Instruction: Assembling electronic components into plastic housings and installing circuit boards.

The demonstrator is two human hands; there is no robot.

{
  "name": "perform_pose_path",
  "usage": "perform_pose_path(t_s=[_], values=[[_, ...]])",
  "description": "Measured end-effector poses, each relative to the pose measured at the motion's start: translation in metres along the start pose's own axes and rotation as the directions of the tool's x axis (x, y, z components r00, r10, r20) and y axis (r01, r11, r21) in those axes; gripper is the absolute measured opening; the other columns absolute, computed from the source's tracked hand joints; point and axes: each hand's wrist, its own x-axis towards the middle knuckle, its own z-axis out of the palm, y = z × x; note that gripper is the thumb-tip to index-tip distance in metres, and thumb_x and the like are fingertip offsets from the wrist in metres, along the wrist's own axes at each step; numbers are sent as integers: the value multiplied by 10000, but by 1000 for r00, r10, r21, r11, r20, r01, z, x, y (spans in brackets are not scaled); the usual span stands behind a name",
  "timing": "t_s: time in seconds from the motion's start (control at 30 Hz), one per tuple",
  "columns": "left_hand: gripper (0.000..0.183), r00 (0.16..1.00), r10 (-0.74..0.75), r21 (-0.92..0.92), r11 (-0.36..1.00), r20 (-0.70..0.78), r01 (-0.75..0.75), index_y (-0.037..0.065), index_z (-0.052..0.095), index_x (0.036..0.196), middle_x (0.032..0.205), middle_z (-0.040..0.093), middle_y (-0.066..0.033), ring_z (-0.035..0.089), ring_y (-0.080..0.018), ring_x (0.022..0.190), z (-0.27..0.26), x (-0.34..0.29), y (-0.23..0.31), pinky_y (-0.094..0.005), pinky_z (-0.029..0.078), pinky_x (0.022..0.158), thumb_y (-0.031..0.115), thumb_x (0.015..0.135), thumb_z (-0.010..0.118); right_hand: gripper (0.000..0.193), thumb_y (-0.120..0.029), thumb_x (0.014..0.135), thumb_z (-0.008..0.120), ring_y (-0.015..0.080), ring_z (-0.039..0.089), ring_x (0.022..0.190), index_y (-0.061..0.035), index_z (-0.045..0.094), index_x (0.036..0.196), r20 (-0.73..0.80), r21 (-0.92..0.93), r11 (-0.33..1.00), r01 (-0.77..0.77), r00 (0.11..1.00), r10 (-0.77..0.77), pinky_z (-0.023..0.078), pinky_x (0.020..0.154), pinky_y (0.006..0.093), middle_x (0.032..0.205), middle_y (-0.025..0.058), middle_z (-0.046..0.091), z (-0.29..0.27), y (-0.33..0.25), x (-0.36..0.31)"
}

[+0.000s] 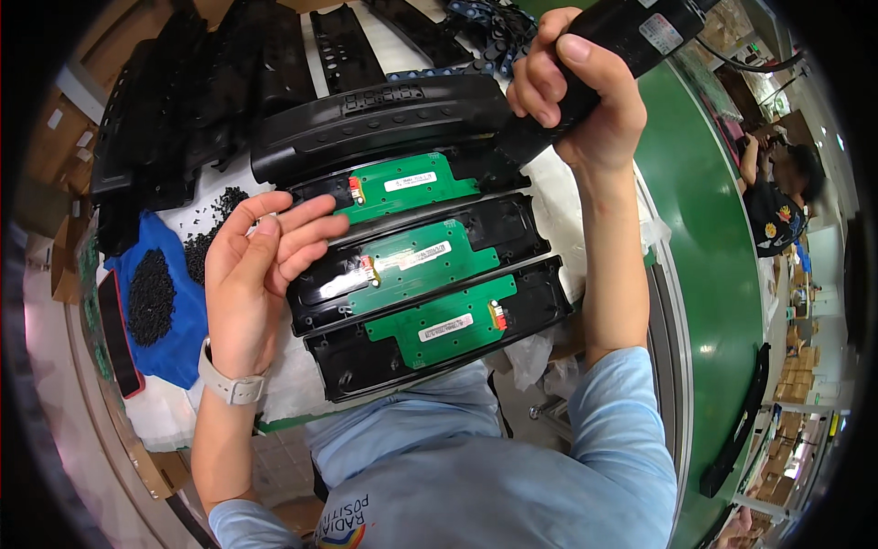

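1. Green circuit boards lie in black housings, three in a row on a white-covered worktable, directly in front of the person. The nearest board (pixel 434 335) sits in its housing (pixel 352 364) with its red connector (pixel 498 315) toward the right.
2. Just beyond it, the middle board (pixel 412 263) has its connector toward the left; the farthest board (pixel 402 190) is laid the same way. Each carries a white label.
3. The left hand (pixel 256 261), with a pale watch (pixel 233 387) at the wrist, has its fingers half curled beside the left end of the farthest board, thumb close to the index finger; I cannot tell whether anything small is between them.
4. The right hand (pixel 594 108) is wrapped firmly around a black cylindrical tool (pixel 629 38), tilted so its lower end is over the right end of the farthest housing; contact there cannot be made out.
5. Left of the housings, small black pieces (pixel 151 297) are heaped on a blue cloth (pixel 189 320), beside a red-edged flat device (pixel 112 320).
6. Beyond the boards stands a curved black panel (pixel 384 128), then long black panels (pixel 187 101).
7. Far right, across a green floor (pixel 681 174), is another person (pixel 776 206) in a dark top.
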Motion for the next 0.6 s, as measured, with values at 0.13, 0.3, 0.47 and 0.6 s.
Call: perform_pose_path(t_s=[0.13,0.3,0.47,0.6], values=[[242,991,-48,-13,999,125,50,-44,502,1111,1120,606,-277,674,-263,936,-11,3,-3,-268,565,746,142,1014,382,194,-118,778,638,166,448,402,2,498,838,-216,94,994,-63,973,82,386,433,288,541,82,477,22,-6,-2],[231,989,-150,-209,968,-22,142,-89,499,1110,1127,597,-288,634,-273,1037,9,3,0,-282,544,857,61,989,372,205,-107,759,660,163,451,401,-6,486,797,-99,17,989,-150,984,151,371,422,281,523,80,483,28,-11,-1],[228,991,-129,-94,987,24,130,-81,479,1114,1116,602,-284,644,-284,1022,9,2,-2,-291,543,878,76,994,366,209,-110,762,668,159,456,397,-3,490,793,-103,-50,990,-134,986,128,386,429,267,521,77,485,31,-15,-1],[230,992,-99,53,994,74,95,-10,509,1059,848,665,-173,608,-146,543,9,-1,-4,-214,484,500,186,1016,396,206,-88,776,662,158,473,416,7,506,871,-128,-78,990,-116,986,105,389,428,261,546,83,504,39,-17,-6]])
